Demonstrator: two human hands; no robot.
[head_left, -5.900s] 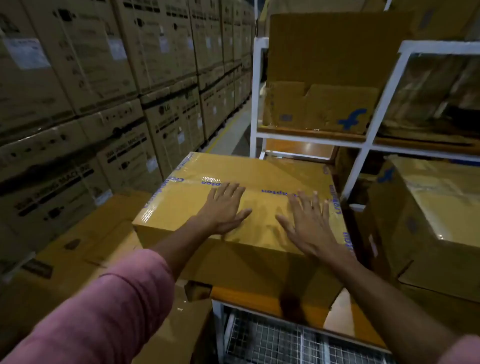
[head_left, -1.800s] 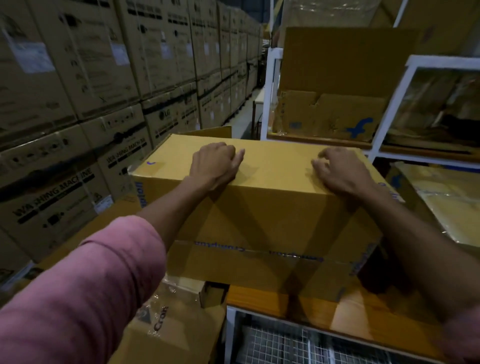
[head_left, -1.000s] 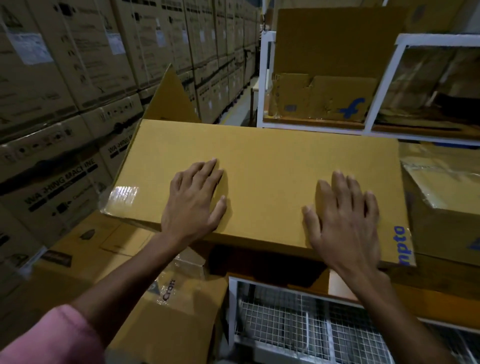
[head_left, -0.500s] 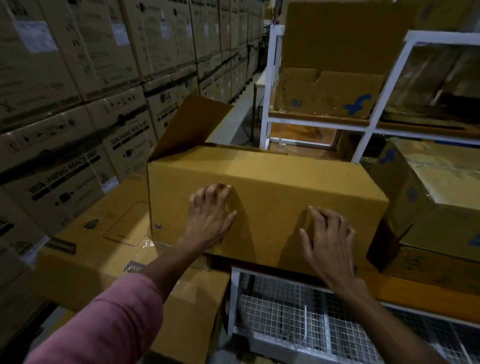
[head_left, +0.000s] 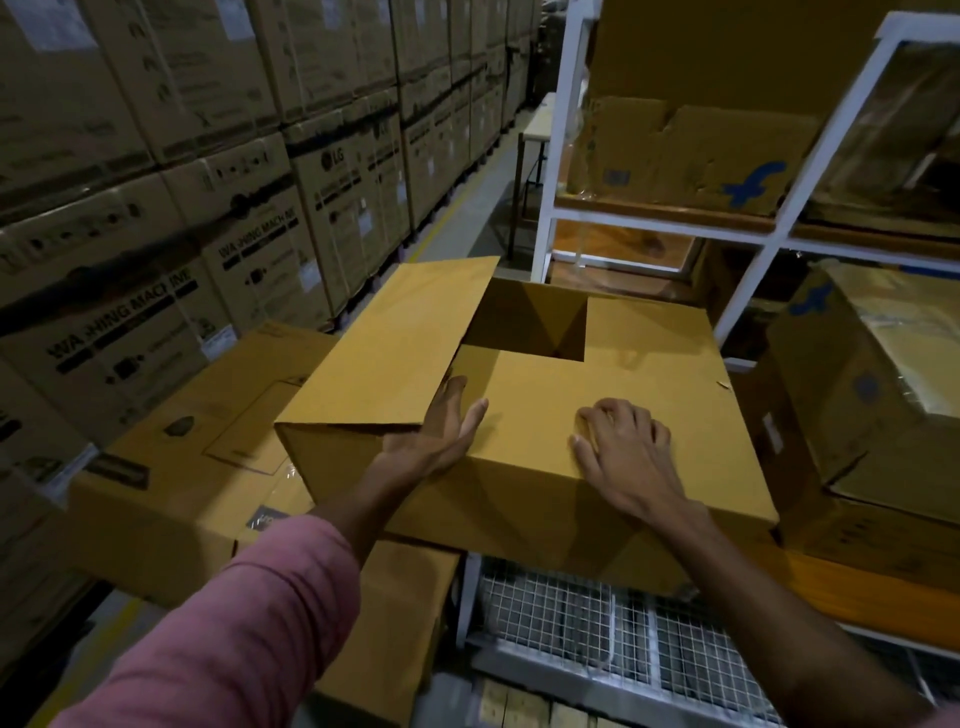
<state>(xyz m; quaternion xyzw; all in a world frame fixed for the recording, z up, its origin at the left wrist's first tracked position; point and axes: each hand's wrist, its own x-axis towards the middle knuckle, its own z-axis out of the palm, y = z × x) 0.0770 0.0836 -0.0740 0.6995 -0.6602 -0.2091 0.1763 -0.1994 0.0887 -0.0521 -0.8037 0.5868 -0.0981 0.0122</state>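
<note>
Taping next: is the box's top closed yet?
Partly open: the box has its left flap slanting up beside the left hand; a gap shows beyond the near flap under the right hand.

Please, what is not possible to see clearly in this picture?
Head view:
Inside of the box: flaps cover it, the gap is dark.
Left hand fingertips: hidden by the raised flap.
Carton labels: too small, dim.
Right box: cut by the edge.
</note>
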